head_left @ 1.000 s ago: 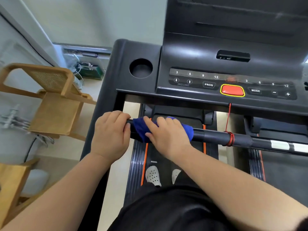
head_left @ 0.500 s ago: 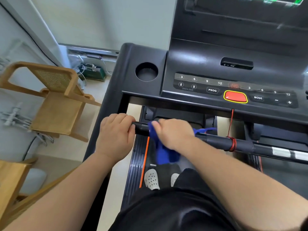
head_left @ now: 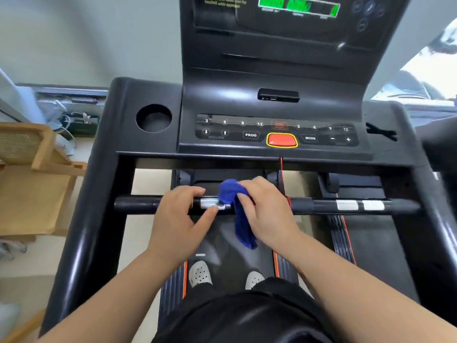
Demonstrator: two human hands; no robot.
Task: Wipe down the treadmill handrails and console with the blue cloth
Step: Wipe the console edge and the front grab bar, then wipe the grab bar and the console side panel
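Note:
A black front handrail bar (head_left: 319,206) crosses the treadmill below the console (head_left: 274,105). My right hand (head_left: 268,211) grips the blue cloth (head_left: 238,214) against the bar near its middle; part of the cloth is bunched over the bar and a tail hangs down below it. My left hand (head_left: 181,219) rests on the bar just left of the cloth, thumb touching a silver sensor patch (head_left: 210,203), fingers loosely curled over the bar. The left side rail (head_left: 91,219) and right side rail (head_left: 435,219) run toward me.
A red stop button (head_left: 282,140) sits mid-console, with a red safety cord (head_left: 282,169) running down to the bar. A round cup holder (head_left: 153,118) is at the console's left. A wooden chair (head_left: 32,179) stands left of the treadmill. My white shoes (head_left: 200,273) are on the belt.
My head tilted up, showing the lit display. Both hands slid right along the bar; the cloth went from wrapped flat around the bar to bunched with a hanging tail. The silver sensor patch is now uncovered.

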